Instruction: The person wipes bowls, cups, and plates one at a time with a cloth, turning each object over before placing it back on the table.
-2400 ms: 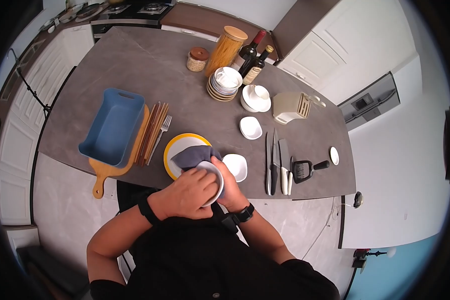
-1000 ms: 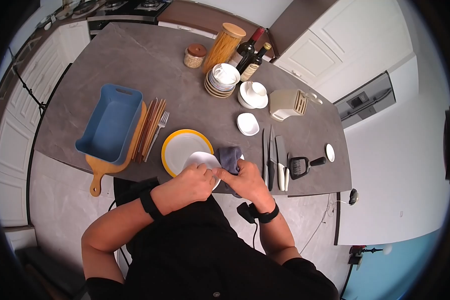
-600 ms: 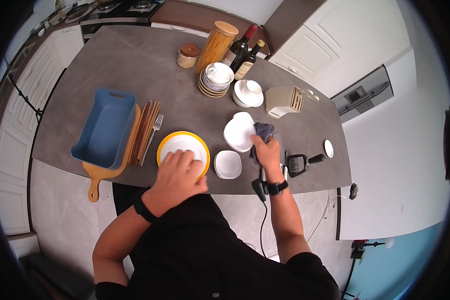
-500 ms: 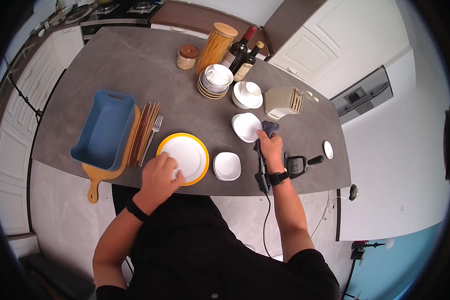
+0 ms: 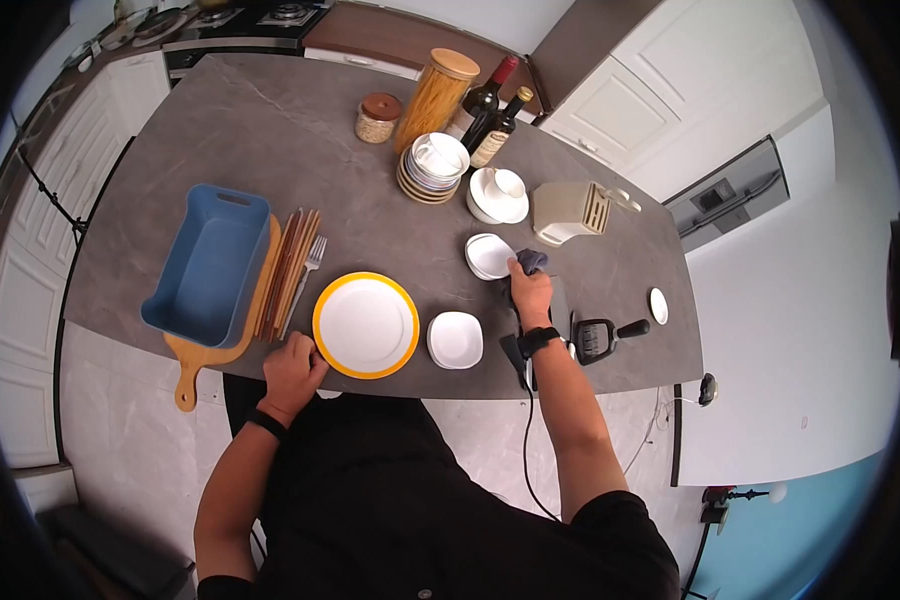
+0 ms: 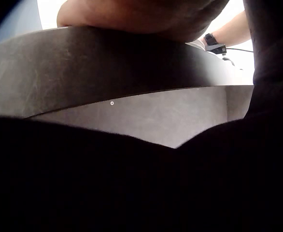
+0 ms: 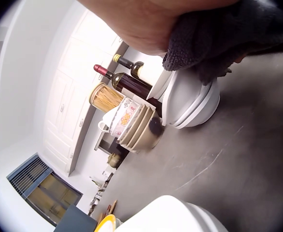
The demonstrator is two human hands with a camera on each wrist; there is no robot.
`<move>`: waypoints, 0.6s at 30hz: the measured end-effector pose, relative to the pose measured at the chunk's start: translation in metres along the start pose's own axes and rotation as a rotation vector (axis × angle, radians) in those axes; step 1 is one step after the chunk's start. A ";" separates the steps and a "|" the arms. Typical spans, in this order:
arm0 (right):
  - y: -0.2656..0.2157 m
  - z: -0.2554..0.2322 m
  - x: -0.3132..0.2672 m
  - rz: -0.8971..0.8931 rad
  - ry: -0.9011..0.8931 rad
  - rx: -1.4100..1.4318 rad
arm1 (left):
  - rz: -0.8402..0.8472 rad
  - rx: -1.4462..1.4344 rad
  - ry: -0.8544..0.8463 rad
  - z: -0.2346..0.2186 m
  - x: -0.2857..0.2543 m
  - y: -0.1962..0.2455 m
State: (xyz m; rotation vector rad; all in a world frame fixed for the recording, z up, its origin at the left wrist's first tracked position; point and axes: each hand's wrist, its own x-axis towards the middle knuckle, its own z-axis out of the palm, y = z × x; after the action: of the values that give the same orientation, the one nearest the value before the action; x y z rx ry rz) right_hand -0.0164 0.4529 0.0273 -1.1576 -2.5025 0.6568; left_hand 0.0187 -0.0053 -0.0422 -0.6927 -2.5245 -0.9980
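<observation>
One counter [image 5: 260, 130] supports one blue tray [image 5: 210, 268] and one yellow-rimmed plate [image 5: 367, 325]. Left hand [image 5: 292, 378]: fingers loosely curled beside the plate. Right hand [image 5: 532, 295]: pinching one dark cloth [image 5: 533, 261] against at least two stacked white bowls [image 5: 489, 256].

On the tabletop [image 5: 370, 220], toward 12 o'clock, there are two lidded jars [image 5: 377, 125], and at 1 o'clock two dark bottles [image 5: 492, 130]. Toward 9 o'clock there is one blue bin [image 5: 210, 260] on one wooden board [image 5: 195, 365]. One fork [image 5: 305, 275], one yellow-rimmed plate [image 5: 366, 326], one knife block [image 5: 565, 212], one black-handled tool [image 5: 598, 341] and one dark cloth [image 5: 530, 262] also show. The stacked bowls [image 5: 431, 175] and bundled sticks [image 5: 288, 270] overlap too much to count.
</observation>
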 end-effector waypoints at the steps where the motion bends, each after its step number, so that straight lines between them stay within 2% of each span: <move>1: 0.000 -0.001 -0.002 -0.012 -0.007 -0.017 | 0.007 0.012 0.003 0.000 0.000 0.000; 6: 0.001 -0.010 -0.018 -0.047 -0.064 -0.012 | 0.021 0.048 0.027 0.000 0.000 0.002; 9: 0.003 -0.011 -0.021 -0.006 -0.101 -0.023 | 0.019 0.062 0.025 0.001 -0.001 0.001; 13: 0.010 -0.007 -0.022 -0.023 -0.055 0.014 | 0.021 0.062 0.029 0.002 -0.001 0.002; 15: 0.009 -0.008 -0.025 -0.043 -0.047 0.050 | 0.019 0.061 0.029 0.001 -0.001 0.002; 18: 0.004 -0.015 -0.041 -0.163 -0.011 0.122 | 0.015 0.049 0.037 0.002 -0.001 0.002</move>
State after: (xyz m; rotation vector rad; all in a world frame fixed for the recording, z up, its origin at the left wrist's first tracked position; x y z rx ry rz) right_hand 0.0184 0.4278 0.0342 -0.8991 -2.4940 0.7612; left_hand 0.0206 -0.0032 -0.0431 -0.6727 -2.4995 -0.9319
